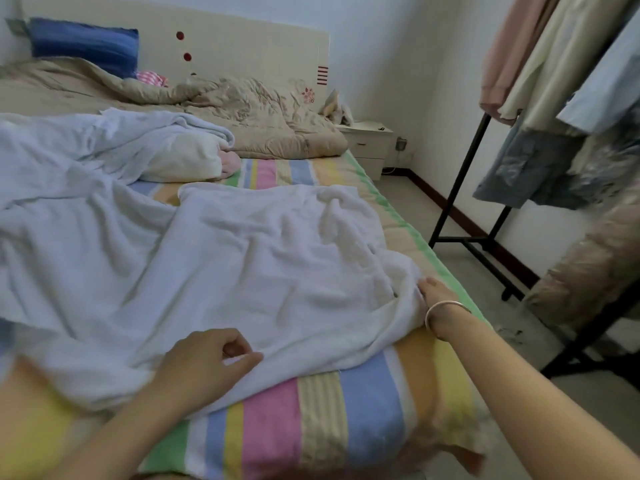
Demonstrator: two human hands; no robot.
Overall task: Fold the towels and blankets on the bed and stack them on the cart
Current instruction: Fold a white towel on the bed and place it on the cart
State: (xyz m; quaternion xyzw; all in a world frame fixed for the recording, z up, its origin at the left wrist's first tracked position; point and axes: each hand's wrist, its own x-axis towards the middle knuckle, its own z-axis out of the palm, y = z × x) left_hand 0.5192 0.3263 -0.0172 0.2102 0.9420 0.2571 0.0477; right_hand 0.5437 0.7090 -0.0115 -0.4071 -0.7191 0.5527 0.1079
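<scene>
head-worn view, angled down, close over bed (346,420)

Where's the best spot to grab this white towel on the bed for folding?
Grip the white towel by its near hem, coming from your side: it lies mostly flat there, with that edge free on the striped sheet. Your left hand pinches the hem; your right hand holds the bunched right corner.
</scene>
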